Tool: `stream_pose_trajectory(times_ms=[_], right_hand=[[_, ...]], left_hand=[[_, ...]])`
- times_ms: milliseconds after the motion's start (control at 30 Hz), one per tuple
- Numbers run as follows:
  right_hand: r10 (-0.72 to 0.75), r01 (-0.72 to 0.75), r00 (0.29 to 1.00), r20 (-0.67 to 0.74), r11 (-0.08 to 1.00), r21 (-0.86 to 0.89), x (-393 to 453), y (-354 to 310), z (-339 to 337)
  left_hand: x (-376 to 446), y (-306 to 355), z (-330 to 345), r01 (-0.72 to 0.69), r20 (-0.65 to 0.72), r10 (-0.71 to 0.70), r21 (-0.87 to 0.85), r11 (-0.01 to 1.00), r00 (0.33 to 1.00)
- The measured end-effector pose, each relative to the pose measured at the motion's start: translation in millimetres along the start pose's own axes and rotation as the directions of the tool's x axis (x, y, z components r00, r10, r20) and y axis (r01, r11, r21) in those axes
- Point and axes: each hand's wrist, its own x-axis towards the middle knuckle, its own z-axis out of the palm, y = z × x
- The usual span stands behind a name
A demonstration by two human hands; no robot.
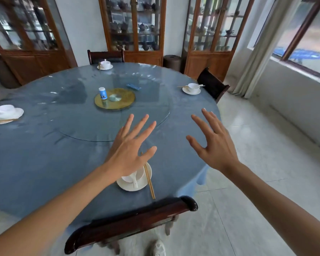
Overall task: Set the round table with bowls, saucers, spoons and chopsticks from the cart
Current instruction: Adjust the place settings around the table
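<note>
both hands are up over the round table (pixel 44 154), empty. the left hand (pixel 129 150) is spread flat, fingers straight and fanned apart, hovering above the near setting at six o'clock. the right hand (pixel 212 145) is out over the table's edge towards four o'clock, fingers splayed too, gripping nothing.

under the left hand, the near saucer (pixel 126 185) carries a white bowl (pixel 139 173) with a spoon (pixel 134 180) lying in it, handle pointing back at the viewer. a pair of chopsticks (pixel 149 182) lies along the saucer's right side, tips across its rim.

three more settings around the table: one at nine o'clock (pixel 6 113), blurred, one at twelve o'clock (pixel 105 65), and one at two o'clock (pixel 192 88) with chopsticks resting across its bowl.

in the middle, a glass turntable (pixel 78 126) with a gold disc (pixel 122 100) and a small blue-and-white container (pixel 102 93) standing on the disc's left edge.

a dark wooden chair (pixel 137 218) sits tucked in at six o'clock, just below the near setting.
</note>
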Motion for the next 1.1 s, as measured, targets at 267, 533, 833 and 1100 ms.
stream_pose_trajectory(times_ms=[267,533,833,1100], right_hand=[[0.096,-0.112,0.99,-0.104,0.982,-0.155,-22.7,40.1,-99.3],[0.169,-0.222,0.961,-0.217,0.942,-0.253,-43.7,136.1,-194.0],[0.213,-0.291,0.942,-0.259,0.904,-0.313,-48.0,278.2,-288.3],[0.193,-0.285,0.937,-0.291,0.904,-0.317,-8.7,393.7,-318.7]], left_hand=[[48.4,77.9,-27.3,-0.224,-0.048,0.229,0.091,0.97,0.972],[141.3,193.8,-5.8,-0.374,-0.105,0.381,0.085,0.924,0.919],[247.6,330.3,48.5,-0.38,-0.15,0.375,0.001,0.925,0.915],[334.1,391.4,88.9,-0.369,-0.131,0.368,0.016,0.929,0.921]])
